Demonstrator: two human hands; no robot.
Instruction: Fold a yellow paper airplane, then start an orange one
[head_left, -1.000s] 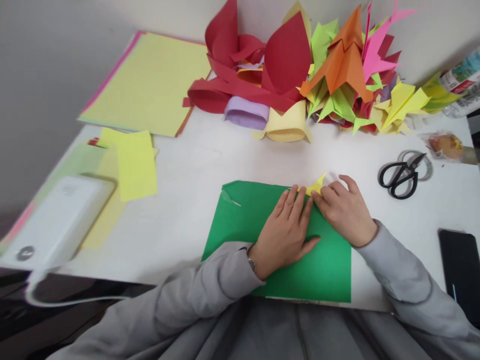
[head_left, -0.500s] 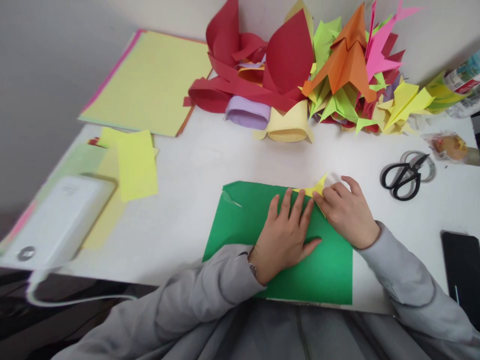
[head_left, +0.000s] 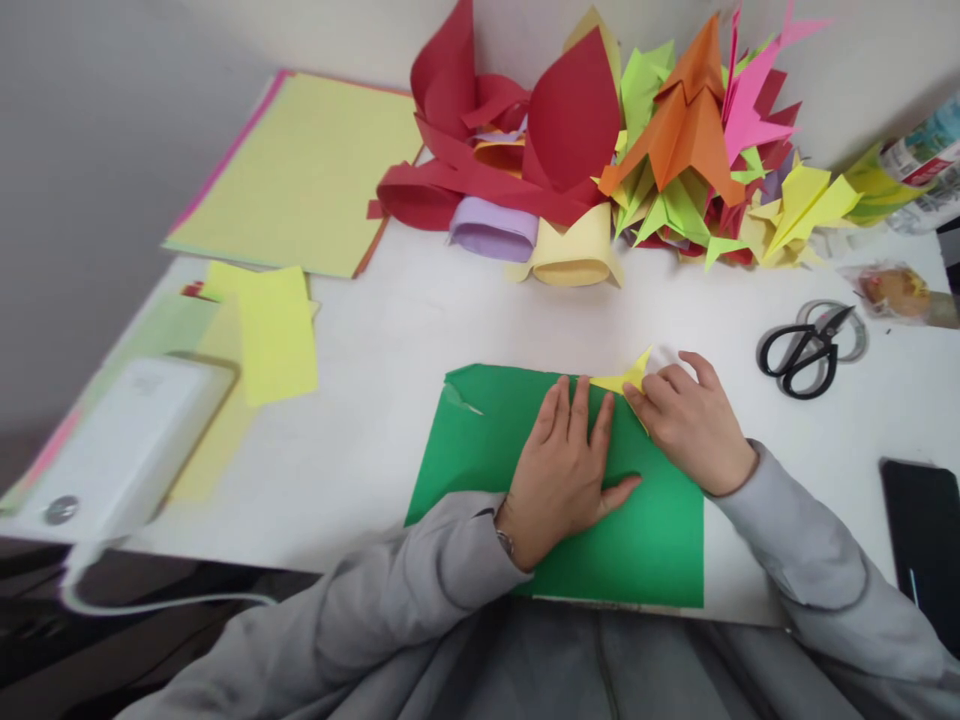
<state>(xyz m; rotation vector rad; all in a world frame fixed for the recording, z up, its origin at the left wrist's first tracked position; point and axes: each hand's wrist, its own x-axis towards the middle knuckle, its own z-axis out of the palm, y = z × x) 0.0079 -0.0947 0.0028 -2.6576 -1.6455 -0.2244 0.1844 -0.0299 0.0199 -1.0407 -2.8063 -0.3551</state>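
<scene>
A green sheet of paper lies on the white table in front of me. My left hand rests flat on it with fingers stretched out, the fingertips near its far edge. At the sheet's far right corner, my right hand pinches a small piece of yellow folded paper. One pointed end of that paper sticks up beside my right fingers. Part of it is hidden behind my right hand.
Black-handled scissors and a roll of clear tape lie to the right, with a black phone nearer me. Folded paper planes and red paper shapes stand at the back. A white power bank with a cable sits left.
My left hand has slid slightly left and its fingers have drawn closer together. The right hand keeps its pinch on the yellow folded paper. The view has shifted a little.
</scene>
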